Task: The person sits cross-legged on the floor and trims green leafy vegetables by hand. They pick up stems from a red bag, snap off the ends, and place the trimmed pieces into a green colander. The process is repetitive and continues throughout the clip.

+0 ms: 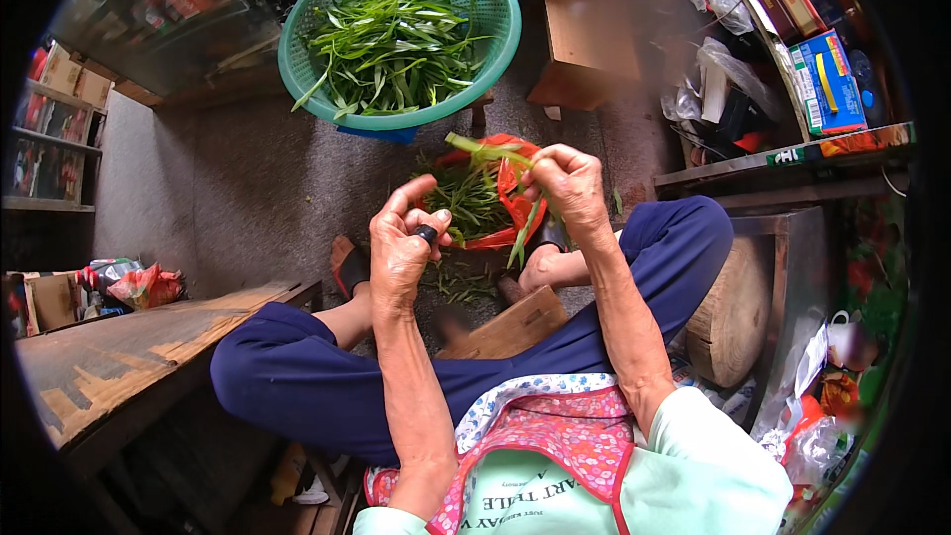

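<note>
My right hand (pixel 570 188) is closed, pinching a pale green vegetable stem (pixel 485 151) that points left, with a long leaf hanging below the fingers. My left hand (pixel 404 238) has its index finger stretched out and the other fingers curled round a small black object (pixel 426 234), whose kind I cannot make out. Below and between the hands, an open red plastic bag (pixel 520 206) on the floor holds more leafy greens (pixel 466 200). Beyond it stands a green plastic colander (pixel 297 59) heaped with long-leaved greens (pixel 396 45).
Cut green bits (pixel 461 282) are scattered on the floor near my feet. A wooden board (pixel 510 325) lies between my legs. A worn wooden bench (pixel 149 347) is on the left, a cardboard box (pixel 589 35) beyond the bag, and a cluttered shelf (pixel 792 154) on the right.
</note>
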Motion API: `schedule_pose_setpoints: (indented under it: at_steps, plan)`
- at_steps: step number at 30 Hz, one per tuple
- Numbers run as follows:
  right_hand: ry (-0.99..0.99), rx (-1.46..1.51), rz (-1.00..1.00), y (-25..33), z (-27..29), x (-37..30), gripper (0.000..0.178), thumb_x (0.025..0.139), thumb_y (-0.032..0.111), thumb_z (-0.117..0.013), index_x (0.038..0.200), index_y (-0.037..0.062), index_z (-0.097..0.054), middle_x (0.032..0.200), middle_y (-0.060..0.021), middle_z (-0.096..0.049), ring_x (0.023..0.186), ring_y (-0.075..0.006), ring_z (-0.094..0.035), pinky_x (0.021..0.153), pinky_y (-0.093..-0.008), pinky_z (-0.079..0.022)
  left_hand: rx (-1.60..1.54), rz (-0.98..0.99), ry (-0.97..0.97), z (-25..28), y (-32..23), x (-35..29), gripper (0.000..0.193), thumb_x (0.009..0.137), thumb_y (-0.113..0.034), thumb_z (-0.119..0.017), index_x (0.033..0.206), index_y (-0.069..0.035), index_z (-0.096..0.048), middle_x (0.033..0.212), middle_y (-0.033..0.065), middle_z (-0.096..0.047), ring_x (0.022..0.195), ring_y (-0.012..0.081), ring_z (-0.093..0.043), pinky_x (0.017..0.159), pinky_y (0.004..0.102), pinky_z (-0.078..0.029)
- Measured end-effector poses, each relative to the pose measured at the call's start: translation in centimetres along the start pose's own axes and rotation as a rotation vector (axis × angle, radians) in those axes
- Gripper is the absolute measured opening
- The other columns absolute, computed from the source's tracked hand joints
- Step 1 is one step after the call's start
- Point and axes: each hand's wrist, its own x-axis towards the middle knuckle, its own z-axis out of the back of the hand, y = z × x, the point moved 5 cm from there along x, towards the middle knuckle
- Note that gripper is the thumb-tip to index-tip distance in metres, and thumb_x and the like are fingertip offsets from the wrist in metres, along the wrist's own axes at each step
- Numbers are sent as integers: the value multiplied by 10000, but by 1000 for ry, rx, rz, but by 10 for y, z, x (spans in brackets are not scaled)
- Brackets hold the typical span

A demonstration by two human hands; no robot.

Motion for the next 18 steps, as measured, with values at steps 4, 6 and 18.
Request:
schedule_pose_setpoints:
  at_steps: [4, 6, 18]
  plan:
    - [130, -194, -23, -1, -14, -5, 93, 851, 22, -609, 775, -5, -656, 678, -30, -661, 599, -73, -614, 569, -231, -493, 217, -215, -27, -6, -14, -1, 595, 852, 52, -656, 1420, -69, -526, 667, -15, -615, 592, 53, -559, 548, 226, -445]
    - [151, -211, -33, -5, -15, -6, 92, 843, 19, -613, 767, -4, -659, 676, -23, -657, 597, -65, -606, 564, -232, -489, 374, -258, -64, -3, -13, -2, 389, 857, 15, -661, 1238, -63, -664, 697, 55, -662, 631, 120, -622, 603, 273, -478]
    - [-16, -665, 690, 32, -40, -17, 130, 856, 87, -682, 977, 44, -705, 838, -72, -694, 656, -136, -635, 614, -256, -515, 694, -197, -120, -2, 4, 0, 148, 918, -128, -618, 951, -14, -706, 758, 166, -663, 699, 266, -648, 629, 368, -468]
